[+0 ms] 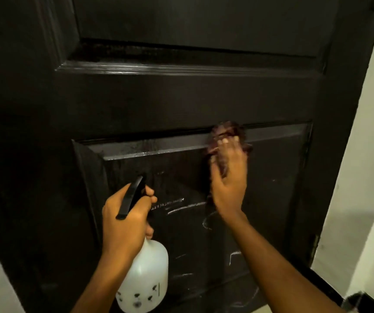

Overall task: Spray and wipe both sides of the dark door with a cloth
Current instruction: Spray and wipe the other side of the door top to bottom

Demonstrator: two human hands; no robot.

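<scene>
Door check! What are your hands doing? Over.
Left hand grips spray bottle. Right hand presses cloth on door, lower panel. White scribbles below not yet wiped. Nothing in the way.

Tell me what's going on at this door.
A person is cleaning the dark door. The right hand presses a reddish cloth against the top edge of the lower panel. The left hand grips a white spray bottle, its black head towards the panel. White marks below the cloth are not yet wiped.
</scene>
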